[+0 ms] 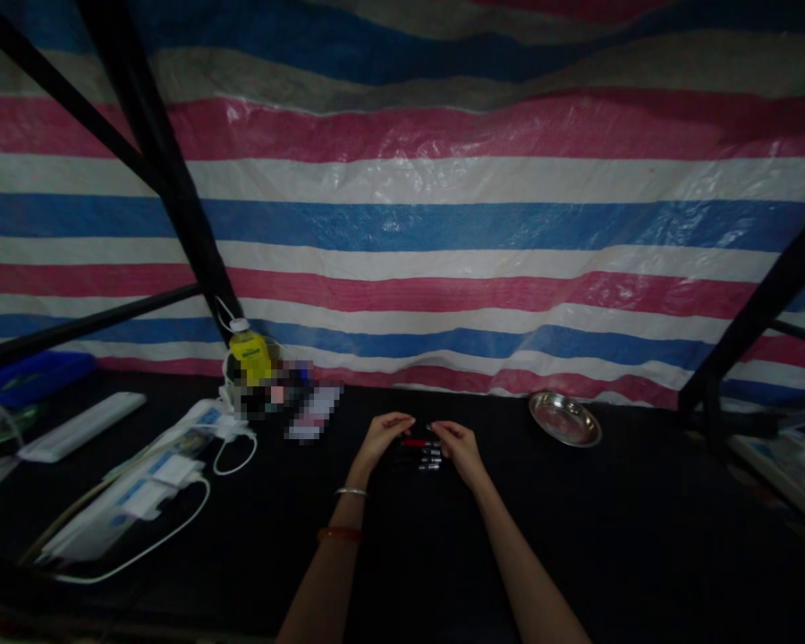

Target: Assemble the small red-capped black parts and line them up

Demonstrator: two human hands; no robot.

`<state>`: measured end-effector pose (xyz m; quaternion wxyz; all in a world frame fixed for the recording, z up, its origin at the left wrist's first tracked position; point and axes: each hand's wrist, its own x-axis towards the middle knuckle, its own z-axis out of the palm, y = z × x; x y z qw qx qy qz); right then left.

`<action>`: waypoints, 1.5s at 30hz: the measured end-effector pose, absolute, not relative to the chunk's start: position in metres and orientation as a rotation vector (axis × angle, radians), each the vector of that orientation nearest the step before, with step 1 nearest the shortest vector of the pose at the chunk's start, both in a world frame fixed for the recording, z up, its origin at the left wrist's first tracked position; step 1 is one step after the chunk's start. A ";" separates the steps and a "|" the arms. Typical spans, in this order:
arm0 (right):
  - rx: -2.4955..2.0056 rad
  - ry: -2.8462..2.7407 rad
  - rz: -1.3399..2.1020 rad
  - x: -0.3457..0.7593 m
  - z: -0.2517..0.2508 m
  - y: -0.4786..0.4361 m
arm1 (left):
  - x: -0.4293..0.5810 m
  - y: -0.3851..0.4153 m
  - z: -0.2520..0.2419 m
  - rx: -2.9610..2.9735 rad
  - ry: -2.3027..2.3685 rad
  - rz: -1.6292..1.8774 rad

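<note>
Nearest the camera, two bare forearms reach out over the black desk. The left wrist wears a red-brown bangle and, closer to the hand, a thin silver bangle.

The left hand and right hand sit close together with their fingers curled inward toward each other. Between the two sets of fingertips lies a red stick, pen-like. Just nearer than it, a few dark sticks with pale ends lie side by side on the desk. They look already lined up in a short row, and the red one is the piece the fingers are on or beside. The picture is too dim and small to tell whether either hand is pinching something or only touching it.

Beyond the right fingers and off to their right sits a round steel dish, well apart from the sticks; nothing can be made out in it. Far to the left of the left fingers are white cables and a yellow bottle. Behind everything hangs a striped tarpaulin.
</note>
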<state>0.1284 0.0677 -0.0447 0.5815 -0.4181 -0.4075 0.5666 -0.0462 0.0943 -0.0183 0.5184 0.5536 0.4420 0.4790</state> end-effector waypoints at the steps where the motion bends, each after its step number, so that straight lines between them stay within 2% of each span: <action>1: -0.942 -0.915 1.367 0.130 -0.044 0.068 | -0.047 0.093 -0.018 1.312 1.064 1.175; 10: -0.690 -0.786 1.710 0.138 -0.027 0.057 | -0.049 0.072 -0.002 1.331 1.114 1.320; 19: -0.644 -0.786 1.747 0.152 -0.021 0.048 | -0.039 0.039 0.053 1.816 1.132 1.252; 32: -0.818 -1.026 1.921 0.163 -0.033 0.018 | -0.069 -0.004 -0.003 2.002 1.240 1.258; 35: -0.872 -0.964 1.854 0.169 -0.034 0.022 | -0.076 -0.013 -0.012 2.024 1.312 1.214; 38: -0.888 -0.865 1.695 0.178 -0.039 0.031 | -0.082 -0.018 -0.022 2.109 1.498 1.011; 45: -1.146 -0.916 0.942 0.187 -0.065 0.046 | -0.072 -0.011 -0.030 2.283 1.560 0.748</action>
